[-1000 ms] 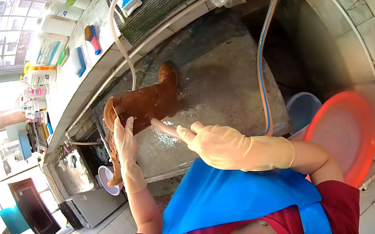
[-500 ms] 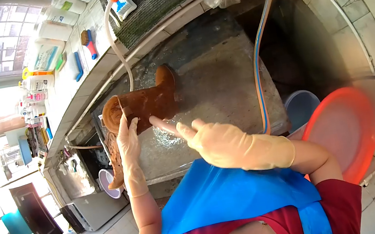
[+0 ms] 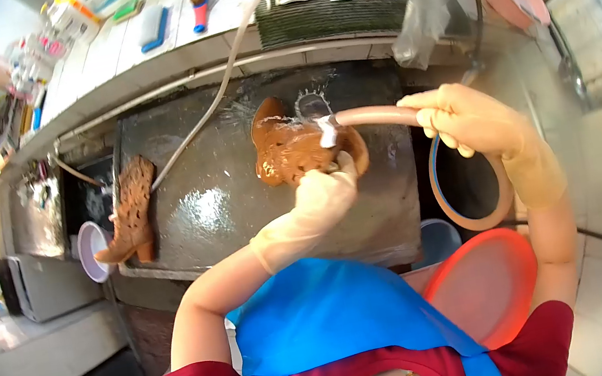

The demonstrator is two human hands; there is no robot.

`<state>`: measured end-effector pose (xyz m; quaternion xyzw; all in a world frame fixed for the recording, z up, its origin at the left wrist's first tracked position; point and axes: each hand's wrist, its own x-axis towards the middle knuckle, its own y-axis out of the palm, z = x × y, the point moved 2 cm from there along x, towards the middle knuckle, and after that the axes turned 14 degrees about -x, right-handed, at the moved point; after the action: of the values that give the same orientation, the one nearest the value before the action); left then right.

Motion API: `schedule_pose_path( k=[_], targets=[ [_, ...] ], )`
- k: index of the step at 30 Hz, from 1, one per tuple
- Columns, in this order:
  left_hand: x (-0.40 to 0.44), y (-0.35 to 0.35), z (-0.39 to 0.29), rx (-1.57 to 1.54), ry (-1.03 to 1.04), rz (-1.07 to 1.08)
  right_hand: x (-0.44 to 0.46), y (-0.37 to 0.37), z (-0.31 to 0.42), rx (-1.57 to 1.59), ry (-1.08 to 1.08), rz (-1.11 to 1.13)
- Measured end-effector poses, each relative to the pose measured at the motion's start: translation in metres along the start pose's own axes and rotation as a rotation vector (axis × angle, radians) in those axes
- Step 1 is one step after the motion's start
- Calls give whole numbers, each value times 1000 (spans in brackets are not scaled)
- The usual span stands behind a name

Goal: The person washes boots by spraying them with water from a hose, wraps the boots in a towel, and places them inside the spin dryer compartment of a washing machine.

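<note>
A wet brown boot (image 3: 295, 151) lies on its side on the grey slab (image 3: 237, 234), its foot to the left and its shaft opening to the right. My left hand (image 3: 327, 193), in a pale rubber glove, grips the near edge of the shaft. In my gloved right hand (image 3: 465, 121) is a peach-coloured hose (image 3: 376, 115), closed in by the fingers. White water pours from its end onto the boot's upper side and splashes on the slab behind. Another brown boot (image 3: 133, 208) with cut-out holes rests at the slab's left end.
A thin pale hose (image 3: 227, 81) crosses the slab's back left. Behind, a tiled ledge (image 3: 237, 43) carries a brush (image 3: 200, 7), a blue-and-white block (image 3: 153, 28) and tubes. A red basin (image 3: 485, 288) and a grey-blue bucket (image 3: 437, 241) stand at the right front.
The held boot is turned round, its opening now to the right instead of the left. My right hand has moved up and right with the hose. The head view has shifted.
</note>
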<state>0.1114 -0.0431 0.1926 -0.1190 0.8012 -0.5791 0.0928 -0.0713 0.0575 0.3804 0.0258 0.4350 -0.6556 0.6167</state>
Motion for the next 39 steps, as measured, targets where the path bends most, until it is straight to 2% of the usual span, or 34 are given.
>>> schedule_pose_path(
  k=[1,2,3,5,6,7,8,9,11,12,13,15,18,23,25,29,31,33,36,39],
  targets=[
    [1,10,-7,57,120,-69,-2,2,9,-89,52,-10],
    [3,19,-13,139,213,-71,-1,4,18,-246,12,37],
    [5,35,-18,108,183,-17,0,10,25,-449,-106,9],
    [2,45,-27,123,196,30,-1,30,45,-498,-278,-9],
    [1,62,-22,111,182,19,-1,40,53,-506,-294,25],
    [0,87,-15,81,289,-119,8,55,27,-749,-519,-88],
    [-2,100,-13,54,396,-257,9,65,31,-766,-464,-71],
    [-8,99,-12,48,386,-264,11,73,36,-782,-409,-58],
    [-20,100,-10,102,337,-77,14,78,38,-768,-387,-52],
    [-20,114,-11,9,232,108,15,76,36,-820,-326,-67],
    [-22,93,-14,6,231,106,16,73,34,-872,-264,-85],
    [-27,59,-20,21,183,271,10,67,30,-885,-186,-92],
    [-27,63,-20,-12,216,221,-10,63,25,-858,-48,-6],
    [-25,74,-31,35,236,232,-2,76,22,-776,-61,-25],
    [-25,72,-33,53,244,237,14,87,22,-773,-233,-161],
    [-27,71,-29,10,203,237,36,101,25,-708,-177,-206],
    [-27,71,-27,0,209,224,39,109,27,-753,-221,-156],
    [-26,72,-28,-11,191,250,43,108,33,-748,-175,-143],
    [-26,74,-28,1,178,236,54,98,33,-851,-218,-300],
    [-27,74,-25,-9,184,218,56,101,30,-765,-131,-229]
  ],
)
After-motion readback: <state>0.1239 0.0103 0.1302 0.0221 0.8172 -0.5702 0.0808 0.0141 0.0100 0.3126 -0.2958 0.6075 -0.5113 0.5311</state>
